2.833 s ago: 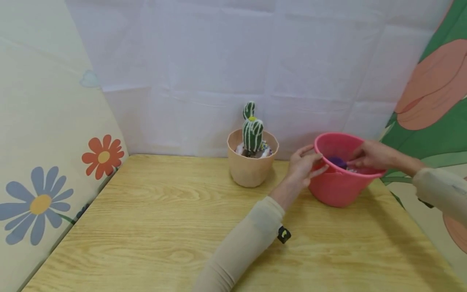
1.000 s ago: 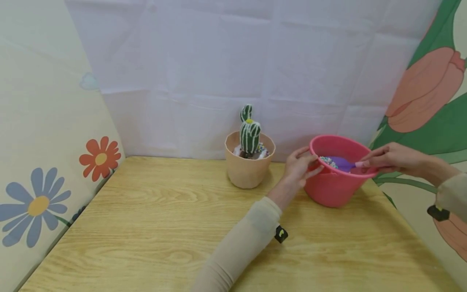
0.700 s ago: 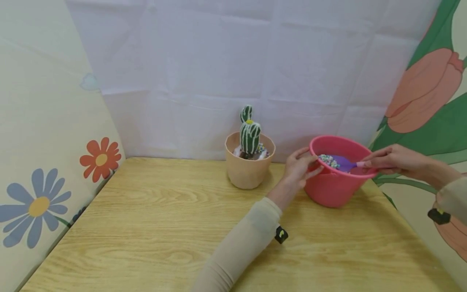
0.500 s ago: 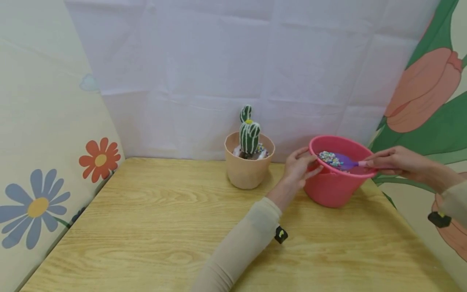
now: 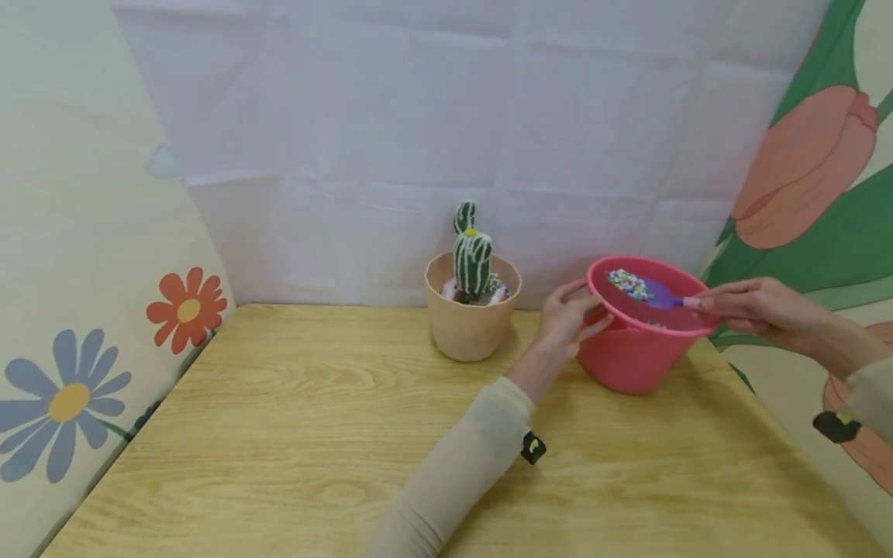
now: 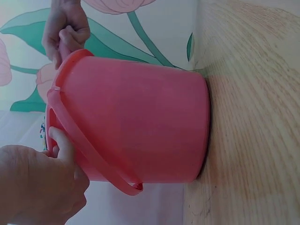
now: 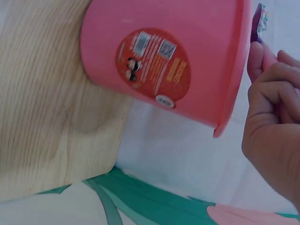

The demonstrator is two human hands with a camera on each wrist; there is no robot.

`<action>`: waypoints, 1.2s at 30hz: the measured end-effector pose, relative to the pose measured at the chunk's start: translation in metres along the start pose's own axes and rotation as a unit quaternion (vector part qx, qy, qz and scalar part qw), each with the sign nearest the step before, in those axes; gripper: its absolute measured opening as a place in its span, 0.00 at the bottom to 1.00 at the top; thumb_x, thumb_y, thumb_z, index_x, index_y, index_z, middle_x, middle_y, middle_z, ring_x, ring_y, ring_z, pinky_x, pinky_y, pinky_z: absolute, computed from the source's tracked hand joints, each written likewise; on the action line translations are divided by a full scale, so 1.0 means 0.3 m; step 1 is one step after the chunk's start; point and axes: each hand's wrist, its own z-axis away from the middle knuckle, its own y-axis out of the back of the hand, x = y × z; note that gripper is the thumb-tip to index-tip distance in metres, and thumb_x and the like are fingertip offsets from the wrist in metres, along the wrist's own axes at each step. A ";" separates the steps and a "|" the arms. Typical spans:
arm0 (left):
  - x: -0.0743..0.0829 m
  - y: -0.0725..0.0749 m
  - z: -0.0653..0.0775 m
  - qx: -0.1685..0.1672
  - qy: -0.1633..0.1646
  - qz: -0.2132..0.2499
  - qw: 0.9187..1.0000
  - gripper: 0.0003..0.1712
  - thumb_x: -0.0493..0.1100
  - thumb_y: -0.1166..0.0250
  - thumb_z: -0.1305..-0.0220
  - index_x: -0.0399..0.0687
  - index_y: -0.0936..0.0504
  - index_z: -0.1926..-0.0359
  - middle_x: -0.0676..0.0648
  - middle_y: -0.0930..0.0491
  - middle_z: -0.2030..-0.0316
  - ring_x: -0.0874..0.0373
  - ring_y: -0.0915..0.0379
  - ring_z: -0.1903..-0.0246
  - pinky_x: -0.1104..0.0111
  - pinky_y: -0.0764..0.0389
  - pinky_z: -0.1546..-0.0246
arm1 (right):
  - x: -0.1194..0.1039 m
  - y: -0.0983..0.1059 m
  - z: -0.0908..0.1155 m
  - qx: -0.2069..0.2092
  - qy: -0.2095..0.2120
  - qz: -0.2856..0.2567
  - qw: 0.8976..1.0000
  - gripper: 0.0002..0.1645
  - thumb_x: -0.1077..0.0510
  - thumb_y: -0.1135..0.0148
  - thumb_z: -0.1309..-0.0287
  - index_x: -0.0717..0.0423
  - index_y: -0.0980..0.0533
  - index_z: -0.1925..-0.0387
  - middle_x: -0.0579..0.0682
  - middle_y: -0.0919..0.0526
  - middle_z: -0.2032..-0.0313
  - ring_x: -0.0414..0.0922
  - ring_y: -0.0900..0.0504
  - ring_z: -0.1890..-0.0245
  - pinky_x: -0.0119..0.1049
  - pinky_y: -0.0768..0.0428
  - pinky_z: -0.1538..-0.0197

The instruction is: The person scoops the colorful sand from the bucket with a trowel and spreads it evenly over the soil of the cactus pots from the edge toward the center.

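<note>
A pink bucket (image 5: 621, 364) stands at the right of the table, its handle (image 6: 89, 147) hanging down its side. My left hand (image 5: 563, 322) grips the bucket's rim at the near left. In my right hand (image 5: 767, 308) is the pink grip of a toy shovel (image 5: 663, 295), pinched between thumb and fingers at the right rim. The purple blade reaches over the bucket's mouth, heaped with small multicoloured pebbles (image 5: 629, 285). More pebbles show lower inside. In the right wrist view the loaded blade (image 7: 256, 26) sits just above the rim line.
Left of the bucket, near the back edge of the wooden table (image 5: 300, 434), stands a peach flowerpot (image 5: 466, 333). It holds a green-and-white cactus (image 5: 471, 263) with some white lumps and coloured pebbles at its base. A white cloth (image 5: 349, 155) hangs behind.
My right hand has drawn back from inside the bucket to its rim, and the shovel has risen loaded with pebbles. My left hand has stayed on the rim.
</note>
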 end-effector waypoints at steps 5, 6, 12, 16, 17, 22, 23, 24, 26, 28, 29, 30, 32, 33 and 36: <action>0.013 0.012 0.010 -0.001 0.004 -0.018 1.000 0.31 0.24 0.35 0.39 0.36 0.26 0.34 0.38 0.18 0.59 0.48 0.17 0.62 0.59 0.12 0.62 | -0.016 -0.041 -0.006 0.022 -0.006 -0.014 1.000 0.16 0.58 0.45 0.24 0.56 0.16 0.44 0.50 0.11 0.62 0.43 0.47 0.83 0.41 0.48 0.76; 0.014 0.014 0.014 0.001 0.004 -0.021 1.000 0.30 0.24 0.35 0.38 0.36 0.26 0.34 0.37 0.18 0.59 0.49 0.17 0.63 0.59 0.12 0.62 | -0.016 -0.050 -0.008 0.031 -0.010 -0.017 0.999 0.16 0.58 0.43 0.25 0.55 0.16 0.45 0.50 0.11 0.62 0.42 0.47 0.83 0.41 0.48 0.75; 0.030 0.028 0.052 0.001 0.004 -0.037 0.999 0.28 0.24 0.38 0.36 0.36 0.27 0.35 0.36 0.18 0.63 0.52 0.20 0.68 0.59 0.12 0.63 | -0.020 -0.092 -0.013 0.075 -0.035 -0.034 0.996 0.14 0.56 0.39 0.27 0.53 0.14 0.48 0.53 0.11 0.56 0.36 0.41 0.84 0.36 0.44 0.76; 0.055 0.045 0.090 -0.028 0.011 -0.077 0.997 0.22 0.25 0.38 0.35 0.36 0.24 0.40 0.38 0.19 0.66 0.52 0.21 0.70 0.57 0.12 0.63 | -0.029 -0.100 -0.018 0.091 -0.053 -0.029 0.994 0.13 0.53 0.37 0.29 0.51 0.13 0.50 0.52 0.11 0.61 0.36 0.36 0.84 0.32 0.38 0.77; 0.064 0.051 0.100 -0.038 0.016 -0.091 0.995 0.20 0.26 0.38 0.34 0.36 0.23 0.41 0.38 0.19 0.65 0.51 0.20 0.69 0.57 0.12 0.64 | -0.033 -0.102 -0.018 0.094 -0.057 -0.026 0.994 0.12 0.53 0.36 0.29 0.50 0.12 0.51 0.51 0.11 0.64 0.37 0.36 0.84 0.31 0.37 0.77; 0.108 0.086 0.150 -0.088 0.025 -0.166 0.982 0.18 0.30 0.39 0.31 0.35 0.22 0.41 0.35 0.18 0.62 0.51 0.20 0.67 0.58 0.12 0.63 | -0.051 -0.113 -0.015 0.100 -0.059 -0.020 0.993 0.12 0.52 0.35 0.30 0.50 0.12 0.52 0.47 0.14 0.72 0.39 0.42 0.83 0.33 0.40 0.77; 0.114 0.093 0.158 -0.096 0.020 -0.178 0.979 0.19 0.31 0.39 0.31 0.35 0.22 0.40 0.34 0.18 0.61 0.52 0.20 0.67 0.58 0.12 0.62 | -0.054 -0.116 -0.015 0.101 -0.059 -0.017 0.993 0.12 0.52 0.35 0.30 0.50 0.12 0.52 0.45 0.16 0.75 0.40 0.43 0.83 0.34 0.40 0.77; 0.120 0.099 0.165 -0.100 0.015 -0.188 0.977 0.19 0.31 0.39 0.31 0.35 0.22 0.40 0.33 0.18 0.60 0.51 0.20 0.67 0.58 0.13 0.61 | -0.055 -0.117 -0.014 0.100 -0.058 -0.015 0.993 0.12 0.52 0.35 0.30 0.50 0.12 0.52 0.45 0.17 0.75 0.41 0.44 0.83 0.35 0.41 0.77; 0.129 0.109 0.179 -0.100 -0.001 -0.212 0.972 0.19 0.31 0.39 0.32 0.36 0.21 0.41 0.31 0.18 0.57 0.52 0.20 0.67 0.57 0.13 0.59 | -0.058 -0.118 -0.015 0.099 -0.057 -0.010 0.993 0.13 0.52 0.35 0.30 0.51 0.12 0.51 0.45 0.18 0.77 0.42 0.45 0.83 0.37 0.44 0.77; 0.138 0.119 0.189 -0.098 -0.019 -0.235 0.967 0.17 0.34 0.38 0.31 0.38 0.19 0.43 0.33 0.18 0.56 0.52 0.19 0.65 0.58 0.14 0.57 | -0.061 -0.118 -0.017 0.094 -0.053 -0.005 0.994 0.14 0.52 0.35 0.30 0.53 0.13 0.50 0.44 0.22 0.79 0.43 0.47 0.83 0.39 0.47 0.77; 0.142 0.124 0.193 -0.093 -0.033 -0.247 0.964 0.15 0.34 0.37 0.31 0.39 0.18 0.45 0.34 0.18 0.56 0.53 0.20 0.65 0.59 0.14 0.57 | -0.064 -0.118 -0.019 0.091 -0.050 -0.003 0.995 0.15 0.52 0.36 0.30 0.55 0.13 0.50 0.44 0.25 0.81 0.44 0.47 0.83 0.40 0.48 0.78; 0.147 0.128 0.198 -0.090 -0.047 -0.262 0.960 0.14 0.35 0.37 0.31 0.39 0.17 0.46 0.37 0.18 0.57 0.54 0.20 0.64 0.60 0.14 0.57 | -0.066 -0.119 -0.021 0.089 -0.046 -0.003 0.995 0.15 0.52 0.36 0.30 0.56 0.14 0.49 0.44 0.25 0.81 0.44 0.47 0.83 0.41 0.49 0.77; 0.157 0.137 0.206 -0.088 -0.079 -0.296 0.948 0.14 0.37 0.36 0.30 0.40 0.16 0.47 0.42 0.19 0.60 0.56 0.21 0.65 0.63 0.15 0.59 | -0.072 -0.120 -0.027 0.084 -0.039 -0.002 0.996 0.17 0.52 0.36 0.29 0.58 0.14 0.49 0.44 0.28 0.82 0.44 0.48 0.82 0.43 0.50 0.77; 0.162 0.142 0.210 -0.086 -0.094 -0.312 0.942 0.13 0.38 0.36 0.30 0.40 0.16 0.47 0.45 0.19 0.62 0.56 0.22 0.65 0.64 0.16 0.60 | -0.075 -0.123 -0.030 0.083 -0.036 0.000 0.996 0.17 0.52 0.36 0.29 0.57 0.14 0.48 0.44 0.28 0.82 0.44 0.48 0.83 0.43 0.51 0.78; 0.178 0.158 0.222 -0.086 -0.133 -0.349 0.924 0.13 0.37 0.37 0.30 0.40 0.15 0.47 0.49 0.20 0.65 0.58 0.24 0.65 0.66 0.18 0.62 | -0.084 -0.132 -0.037 0.080 -0.035 0.000 0.996 0.17 0.51 0.36 0.30 0.56 0.14 0.48 0.45 0.28 0.81 0.45 0.47 0.83 0.45 0.51 0.76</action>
